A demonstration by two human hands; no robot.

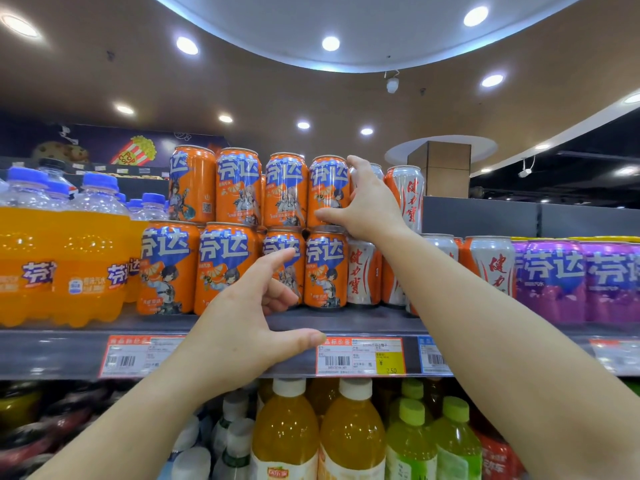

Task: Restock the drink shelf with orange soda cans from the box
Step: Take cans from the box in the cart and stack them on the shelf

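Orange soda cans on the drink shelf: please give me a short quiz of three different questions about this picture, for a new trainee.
1. True or false: the orange cans are stacked in two layers on the shelf.
2. Which hand touches a top-layer orange can? A) left hand B) right hand C) neither
3. Fill in: directly right of the orange cans stand ____ cans with red lettering.

Key
1. True.
2. B. The right hand rests against the rightmost top can; the left hand is open in front of the bottom layer, holding nothing.
3. Silver.
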